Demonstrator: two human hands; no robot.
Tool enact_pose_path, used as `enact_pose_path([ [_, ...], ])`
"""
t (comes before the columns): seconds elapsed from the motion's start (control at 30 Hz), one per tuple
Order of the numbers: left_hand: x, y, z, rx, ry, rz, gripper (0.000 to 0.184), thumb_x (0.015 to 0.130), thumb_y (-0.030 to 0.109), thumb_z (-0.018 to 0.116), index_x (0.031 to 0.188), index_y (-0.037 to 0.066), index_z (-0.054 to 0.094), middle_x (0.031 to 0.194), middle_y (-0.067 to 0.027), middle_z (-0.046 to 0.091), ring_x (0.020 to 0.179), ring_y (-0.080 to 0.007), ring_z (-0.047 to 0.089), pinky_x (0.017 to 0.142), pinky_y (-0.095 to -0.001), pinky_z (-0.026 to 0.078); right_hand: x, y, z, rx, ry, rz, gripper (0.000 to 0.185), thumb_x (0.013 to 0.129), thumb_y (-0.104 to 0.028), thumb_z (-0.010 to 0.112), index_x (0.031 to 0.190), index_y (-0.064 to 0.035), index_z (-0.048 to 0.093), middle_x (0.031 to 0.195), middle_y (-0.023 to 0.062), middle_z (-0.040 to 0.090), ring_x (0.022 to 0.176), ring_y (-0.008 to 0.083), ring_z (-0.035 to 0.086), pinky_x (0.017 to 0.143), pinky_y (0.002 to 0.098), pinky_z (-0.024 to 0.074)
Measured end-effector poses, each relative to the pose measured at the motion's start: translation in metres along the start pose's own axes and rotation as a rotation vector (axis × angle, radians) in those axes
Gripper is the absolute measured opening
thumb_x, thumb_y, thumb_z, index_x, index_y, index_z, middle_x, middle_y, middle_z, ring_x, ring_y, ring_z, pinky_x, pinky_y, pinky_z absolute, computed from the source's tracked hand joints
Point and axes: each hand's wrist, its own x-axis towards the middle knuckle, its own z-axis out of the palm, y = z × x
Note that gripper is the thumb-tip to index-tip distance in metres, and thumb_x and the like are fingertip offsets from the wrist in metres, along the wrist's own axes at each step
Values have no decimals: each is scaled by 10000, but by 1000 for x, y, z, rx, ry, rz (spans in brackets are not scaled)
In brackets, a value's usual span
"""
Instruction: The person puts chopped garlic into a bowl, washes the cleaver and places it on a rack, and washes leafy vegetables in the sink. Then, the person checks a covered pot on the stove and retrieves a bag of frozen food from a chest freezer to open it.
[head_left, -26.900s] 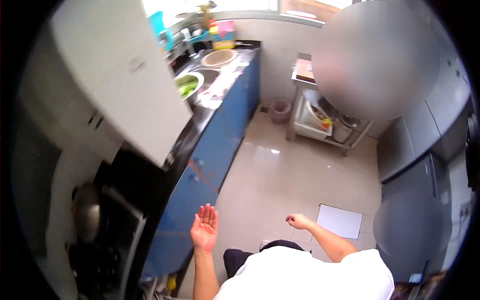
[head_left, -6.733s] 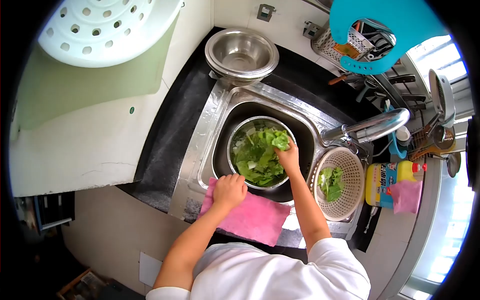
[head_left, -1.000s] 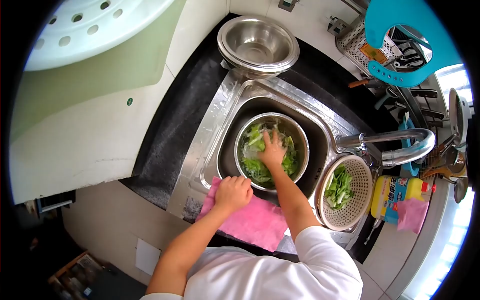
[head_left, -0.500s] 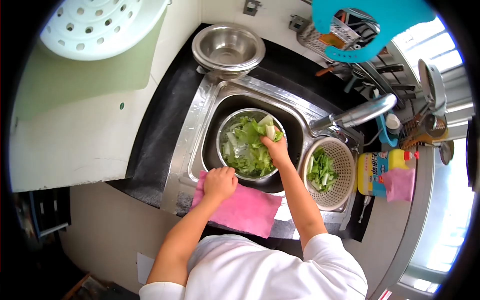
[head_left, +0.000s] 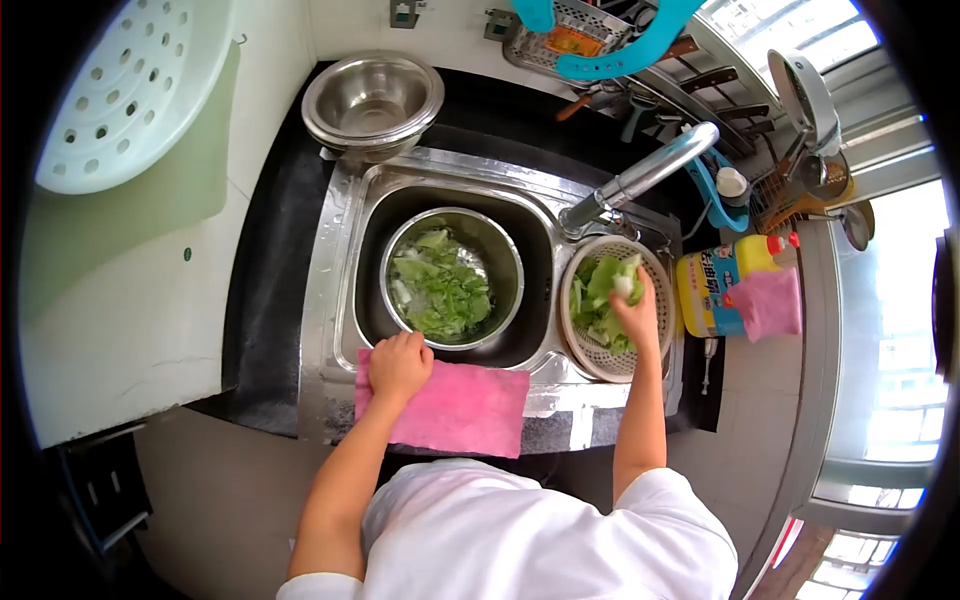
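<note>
My right hand (head_left: 638, 308) is closed on a bunch of green leaves (head_left: 627, 282) over the round beige colander (head_left: 657, 262) at the right of the sink. More leaves lie in the colander beneath it. My left hand (head_left: 401, 367) rests with fingers curled on the sink's front edge, at the upper left part of a pink cloth (head_left: 465, 408); whether it grips anything is hidden. In the sink basin (head_left: 538, 270) stands a steel bowl (head_left: 508, 262) with green leaves (head_left: 440, 290) in water.
Stacked steel bowls (head_left: 372, 103) stand behind the sink at the left. The faucet (head_left: 650, 170) reaches over its back right. A yellow bottle (head_left: 705, 290) with a pink cloth (head_left: 765, 302) is right of the colander. A white perforated basket (head_left: 135, 90) hangs at the upper left.
My right hand has moved right, from the steel bowl to the colander, with leaves in it. My left hand stays at the sink edge. The view has shifted to the right.
</note>
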Motion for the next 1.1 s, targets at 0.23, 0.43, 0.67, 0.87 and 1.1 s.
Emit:
enact_pose_path([
  [0.23,0,-1,0,-9,-21,-13,100,712,168,543,668,79,534,651,-74,550,639,-261,550,601,-392,417,-18,-87,76,-45,-80,-346,409,750,-102,606,1141,-26,510,1215,198,490,1154,352,440,952,387,372],
  [0.43,-1,-2,1,2,0,-18,93,696,154,551,646,82,520,634,-68,531,613,-252,542,584,-382,411,1,-71,264,-16,-263,-210,780,748,-473,633,1376,-186,269,1424,187,221,1272,410,263,951,527,335],
  [0.67,0,1,-2,-16,31,-11,65,687,119,559,648,79,526,641,-68,528,606,-251,535,578,-371,409,-44,-103,296,-393,-768,-507,645,645,-311,718,1226,-201,461,1342,140,327,1204,359,345,887,511,390],
  [0.87,1,1,-4,-34,42,-32,82,692,120,556,637,76,514,634,-69,524,597,-254,531,567,-373,405,11,-92,246,201,-975,-394,500,648,-99,640,1139,-79,552,1136,165,537,1066,305,504,908,351,408],
  [1.1,-1,-1,-1,-25,52,-25,87,688,133,560,635,80,514,630,-66,524,582,-246,532,559,-362,404,66,-85,253,-20,-652,-317,814,667,-301,633,1385,-152,278,1439,144,221,1314,310,232,1034,487,232],
])
